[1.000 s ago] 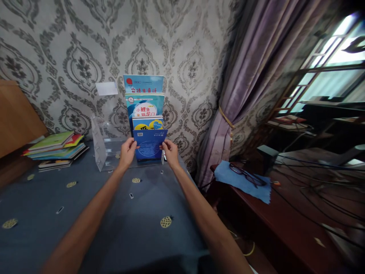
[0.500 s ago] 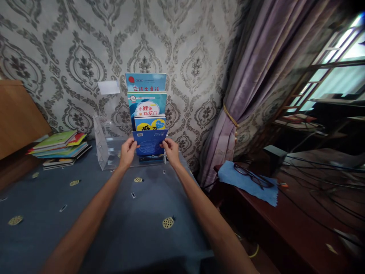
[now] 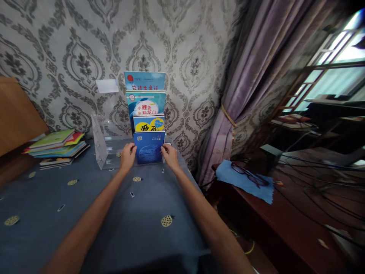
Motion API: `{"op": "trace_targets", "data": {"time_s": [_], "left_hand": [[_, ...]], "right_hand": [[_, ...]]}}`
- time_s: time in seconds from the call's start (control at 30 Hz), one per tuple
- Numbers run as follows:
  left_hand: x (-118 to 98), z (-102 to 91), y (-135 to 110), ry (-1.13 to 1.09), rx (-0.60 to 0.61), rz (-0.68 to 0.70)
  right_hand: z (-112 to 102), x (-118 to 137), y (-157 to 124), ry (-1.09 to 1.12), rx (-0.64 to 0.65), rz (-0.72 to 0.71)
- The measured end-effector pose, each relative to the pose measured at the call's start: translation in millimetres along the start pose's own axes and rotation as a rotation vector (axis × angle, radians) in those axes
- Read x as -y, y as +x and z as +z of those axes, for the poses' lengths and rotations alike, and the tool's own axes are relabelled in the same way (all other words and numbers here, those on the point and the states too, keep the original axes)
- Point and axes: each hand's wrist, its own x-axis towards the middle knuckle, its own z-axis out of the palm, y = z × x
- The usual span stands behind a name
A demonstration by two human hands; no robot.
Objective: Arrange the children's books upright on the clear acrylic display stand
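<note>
1. The thin dark blue paper booklet (image 3: 149,147) stands upright in the front, lowest tier of the clear acrylic stepped rack (image 3: 99,150), on the rack's right side. Its cover has a small white QR code at the upper left, a pale round pattern in the middle, and white print too small to read.
2. The left hand (image 3: 127,156) is closed on the booklet's left edge, fingers curled. The right hand (image 3: 170,155) pinches its right edge the same way.
3. One tier back in the rack, a yellow-and-blue book (image 3: 148,123) shows bold black characters, cut off by the booklet.
4. Behind that, a teal book with a white oval (image 3: 146,104) reads 小鲤鱼跳龙门.
5. In the rack's rear tier, a light blue book with a red dot (image 3: 144,80) reads 安徒生童话, its lower strokes hidden.
6. A plain white card (image 3: 107,86) sits at the rack's top left.
7. Left of the rack, a flat stack of colourful books (image 3: 55,148) lies on the blue pineapple-print tablecloth (image 3: 137,213).
</note>
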Motion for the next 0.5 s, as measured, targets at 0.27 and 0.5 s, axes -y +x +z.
{"op": "trace_targets", "data": {"time_s": [0.27, 0.5], "left_hand": [[6.5, 5.5, -7.0, 0.127, -0.04, -0.019], [6.5, 7.8, -7.2, 0.231, -0.014, 0.023]], "right_hand": [[2.2, -1.7, -4.9, -0.041, -0.035, -0.003], [1.1, 3.5, -10.9, -0.053, -0.123, -0.001]]}}
